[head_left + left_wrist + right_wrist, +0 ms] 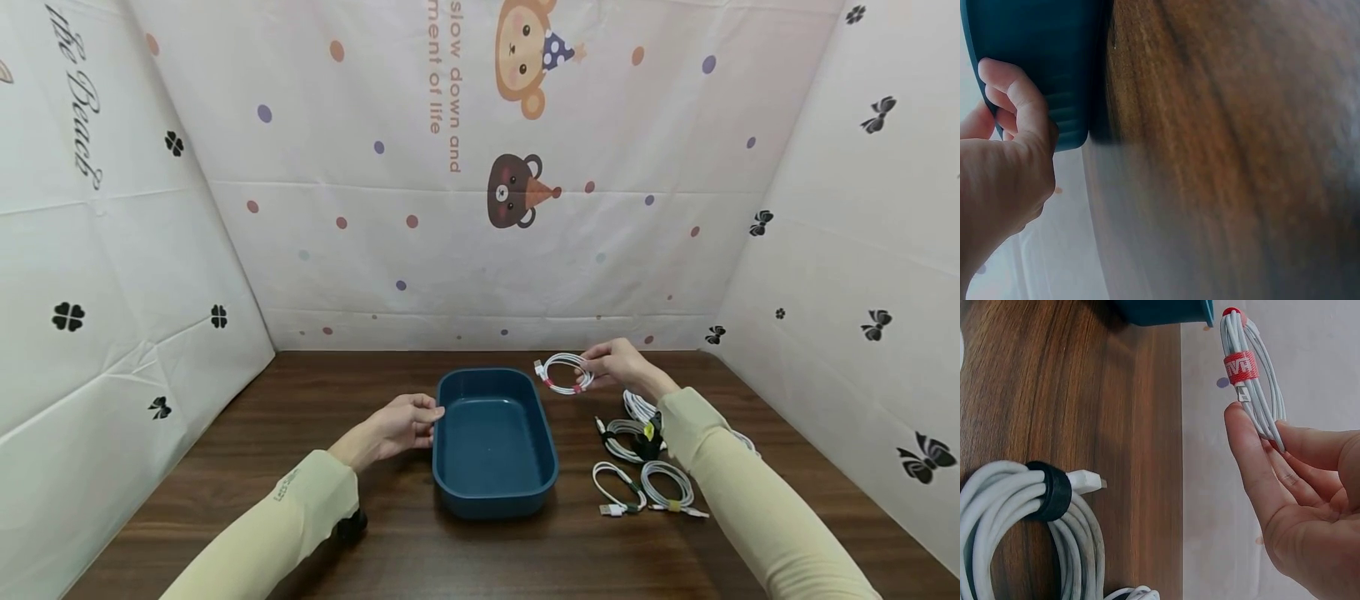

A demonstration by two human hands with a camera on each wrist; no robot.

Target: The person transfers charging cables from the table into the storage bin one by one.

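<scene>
A dark blue rectangular bin [495, 506] stands on the wooden table in front of me. My left hand [399, 427] grips its left rim, thumb over the edge and fingers against the outer side [1069, 119]. Right of the bin's far end, my right hand [621, 367] holds up a coiled white USB cable [1232, 339], pinched between thumb and fingers. Red straps [1241, 367] bind that coil, and a USB plug [538, 369] sticks out toward the bin. Nothing lies inside the bin.
Several coiled cables lie right of the bin: a short white one [609, 509], one with a yellow tie [672, 505], and a grey-white coil with a black strap [1049, 491]. Another white coil [639, 406] is partly behind my right sleeve. Printed cloth walls [465, 267] enclose the table.
</scene>
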